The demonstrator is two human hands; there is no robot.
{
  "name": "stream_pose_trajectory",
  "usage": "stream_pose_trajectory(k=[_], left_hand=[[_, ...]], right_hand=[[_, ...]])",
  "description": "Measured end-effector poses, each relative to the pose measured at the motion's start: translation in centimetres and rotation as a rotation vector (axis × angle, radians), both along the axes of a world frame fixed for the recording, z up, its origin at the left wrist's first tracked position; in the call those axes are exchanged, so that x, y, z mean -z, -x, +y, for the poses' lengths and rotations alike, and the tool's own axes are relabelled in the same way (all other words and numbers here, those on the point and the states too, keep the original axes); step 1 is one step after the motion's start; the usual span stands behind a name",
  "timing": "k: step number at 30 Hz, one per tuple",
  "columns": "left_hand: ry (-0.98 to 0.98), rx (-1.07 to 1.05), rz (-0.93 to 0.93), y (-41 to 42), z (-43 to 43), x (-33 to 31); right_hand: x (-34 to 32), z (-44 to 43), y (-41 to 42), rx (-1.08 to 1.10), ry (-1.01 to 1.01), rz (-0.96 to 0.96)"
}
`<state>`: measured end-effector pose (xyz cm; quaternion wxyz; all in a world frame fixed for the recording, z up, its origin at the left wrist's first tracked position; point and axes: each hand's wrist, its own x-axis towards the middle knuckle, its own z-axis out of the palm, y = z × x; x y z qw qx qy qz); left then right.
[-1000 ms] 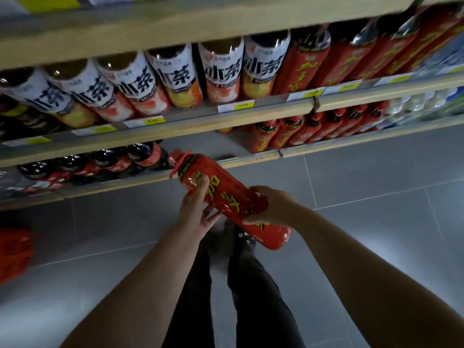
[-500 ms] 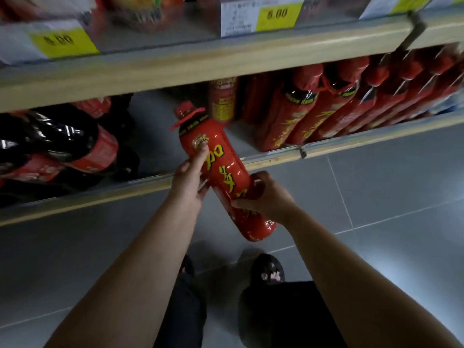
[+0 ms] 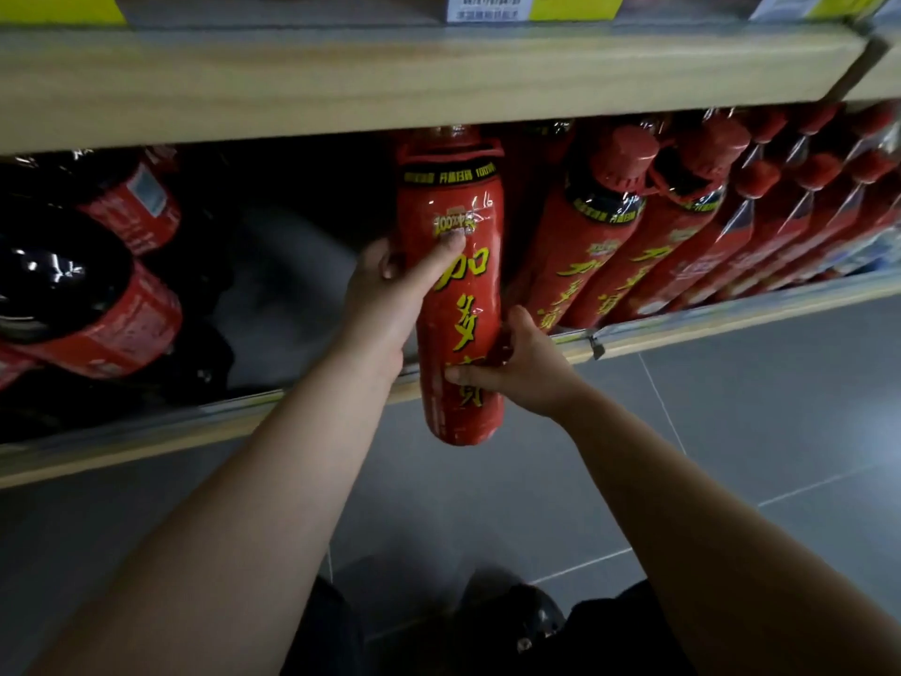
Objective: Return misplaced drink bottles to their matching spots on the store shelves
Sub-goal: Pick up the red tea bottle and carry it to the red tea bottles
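Standing upright, red bottle (image 3: 456, 304), cap up, both hands gripping.

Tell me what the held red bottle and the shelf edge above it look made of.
Red bottle: likely plastic under a glossy shrink-film label; highlights and wrinkles show. Shelf edge: pale wood or wood-look laminate, matte, faint grain; cannot tell which.

Grey floor tiles (image 3: 741, 431); price tags (image 3: 531, 4) (yellow/white) up top.
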<state>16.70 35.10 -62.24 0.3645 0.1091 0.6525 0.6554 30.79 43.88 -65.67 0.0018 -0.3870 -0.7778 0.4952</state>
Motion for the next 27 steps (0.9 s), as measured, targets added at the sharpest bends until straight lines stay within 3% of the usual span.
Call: stream_pose_trajectory(k=[3, 6, 11, 17, 27], left_hand=[[0.098, 0.104, 0.011, 0.6, 0.3, 0.1], [0.060, 0.138, -0.036, 0.8, 0.8, 0.1], [-0.076, 0.023, -0.042, 0.9, 1.2, 0.1], [-0.161, 0.110, 0.073, 1.3, 1.7, 0.4], [0.040, 0.300, 0.159, 1.7, 0.3, 2.9]], right_hand=[[0.3, 0.2, 0.5, 0.039, 0.033, 0.061], [0.3, 0.7, 0.9, 0.068, 0.008, 0.107], [0.3, 1.0, 1.7, 0.162, -0.137, 0.190], [1.0, 0.7, 3.6, 0.258, -0.381, 0.226], [4.0, 0.8, 4.5, 0.284, -0.303, 0.151]])
